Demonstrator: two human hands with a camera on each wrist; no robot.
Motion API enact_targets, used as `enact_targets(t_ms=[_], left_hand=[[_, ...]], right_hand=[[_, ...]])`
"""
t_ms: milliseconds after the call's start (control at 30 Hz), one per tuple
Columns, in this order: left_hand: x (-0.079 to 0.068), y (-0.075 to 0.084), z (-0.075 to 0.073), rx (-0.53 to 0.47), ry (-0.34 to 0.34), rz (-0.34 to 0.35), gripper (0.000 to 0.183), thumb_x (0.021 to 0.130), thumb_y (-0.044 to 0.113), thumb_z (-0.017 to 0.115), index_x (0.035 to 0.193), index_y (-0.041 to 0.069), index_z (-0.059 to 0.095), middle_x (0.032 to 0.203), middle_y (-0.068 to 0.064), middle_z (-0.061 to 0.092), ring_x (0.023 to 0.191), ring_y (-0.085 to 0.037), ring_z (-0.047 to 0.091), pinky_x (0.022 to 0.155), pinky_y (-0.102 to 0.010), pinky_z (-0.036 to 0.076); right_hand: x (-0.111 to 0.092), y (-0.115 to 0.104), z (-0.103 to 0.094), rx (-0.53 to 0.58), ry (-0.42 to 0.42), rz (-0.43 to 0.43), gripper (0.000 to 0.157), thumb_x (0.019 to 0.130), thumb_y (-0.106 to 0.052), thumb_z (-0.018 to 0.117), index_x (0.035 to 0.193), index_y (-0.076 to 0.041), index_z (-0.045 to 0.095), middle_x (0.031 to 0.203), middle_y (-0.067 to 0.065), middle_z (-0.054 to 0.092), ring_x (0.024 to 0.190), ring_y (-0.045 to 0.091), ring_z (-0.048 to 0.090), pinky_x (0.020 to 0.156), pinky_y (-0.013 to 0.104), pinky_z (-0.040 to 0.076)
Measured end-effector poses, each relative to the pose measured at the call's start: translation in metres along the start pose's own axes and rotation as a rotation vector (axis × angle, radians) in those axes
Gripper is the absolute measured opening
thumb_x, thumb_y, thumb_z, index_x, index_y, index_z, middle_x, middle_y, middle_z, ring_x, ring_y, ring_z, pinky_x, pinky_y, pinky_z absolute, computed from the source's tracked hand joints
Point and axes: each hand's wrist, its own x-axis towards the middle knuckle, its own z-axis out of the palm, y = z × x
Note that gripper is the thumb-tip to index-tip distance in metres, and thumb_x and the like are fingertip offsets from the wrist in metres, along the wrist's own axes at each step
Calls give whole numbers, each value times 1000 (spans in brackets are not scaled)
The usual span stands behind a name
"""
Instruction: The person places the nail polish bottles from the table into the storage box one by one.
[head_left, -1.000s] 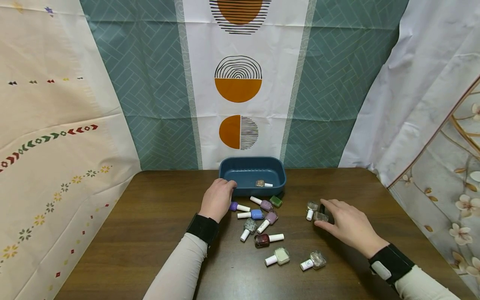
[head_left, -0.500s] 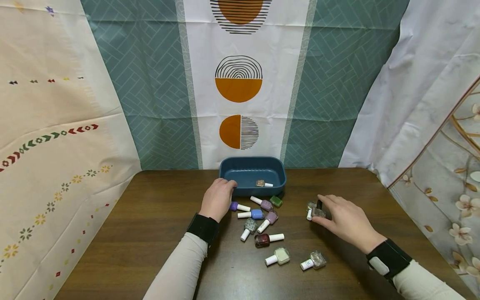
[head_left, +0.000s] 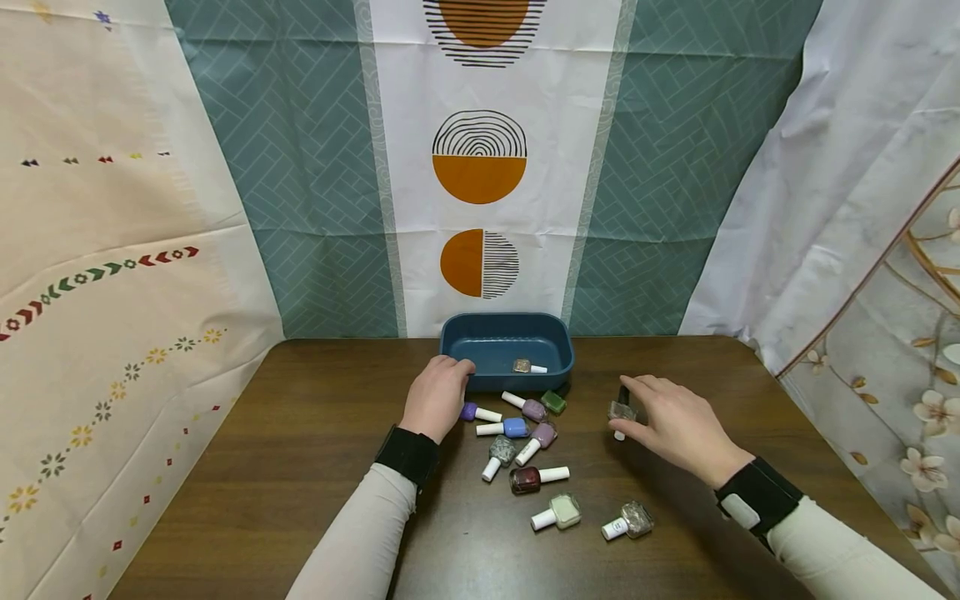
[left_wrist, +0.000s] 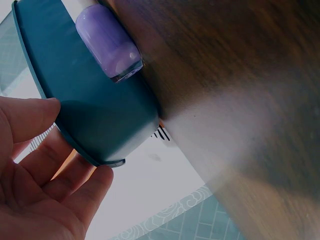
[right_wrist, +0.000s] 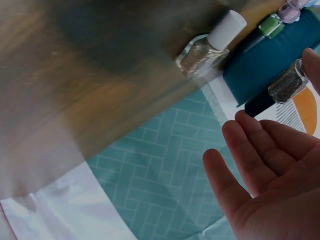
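My left hand grips the near left corner of a dark blue plastic bin, thumb and fingertips at its rim in the left wrist view. A purple nail polish bottle lies close to that hand. My right hand pinches a glittery nail polish bottle with a black cap between thumb and fingers, held up off the table. Below it lies another glitter bottle with a white cap, mostly hidden in the head view. Inside the bin is one bronze glitter bottle.
Several nail polish bottles lie before the bin: green, blue, mauve, speckled grey and dark red. Nearer on the wooden table are a pale green one and a silver glitter one. Patterned cloths hang behind.
My right hand has lifted the black-capped bottle and moved it left, over the white-capped glitter bottle. The left hand has stayed at the bin's corner.
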Motion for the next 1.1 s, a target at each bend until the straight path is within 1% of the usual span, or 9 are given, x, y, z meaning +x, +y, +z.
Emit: enact_targets(t_ms=[300, 500, 800, 1100], left_hand=[[1, -1, 3, 11, -5, 5, 16, 107, 4, 72, 119, 10, 81, 111, -9, 79, 116, -31, 69, 101, -42, 59], [2, -1, 3, 9, 2, 8, 16, 107, 4, 72, 119, 10, 81, 110, -10, 79, 115, -31, 69, 100, -43, 60], [1, 0, 0, 8, 6, 10, 15, 106, 4, 73, 118, 9, 82, 110, -10, 80, 114, -31, 70, 100, -43, 60], [0, -1, 1, 6, 8, 11, 15, 106, 4, 73, 117, 9, 82, 110, -10, 79, 115, -31, 69, 101, -42, 59]], right_hand=[[16, -8, 1, 13, 9, -15, 75, 96, -47, 87, 148, 2, 66, 138, 24, 71, 124, 44, 70, 95, 64, 60], [25, -12, 3, 26, 16, -25, 74, 97, -46, 85, 148, 3, 66, 139, 24, 71, 125, 44, 70, 97, 64, 59], [45, -16, 6, 33, -9, -10, 74, 99, -47, 83, 148, 4, 64, 141, 26, 69, 127, 45, 68, 100, 65, 58], [65, -23, 10, 31, -5, -17, 73, 99, -47, 83, 148, 4, 65, 137, 24, 71, 125, 43, 69, 97, 62, 59]])
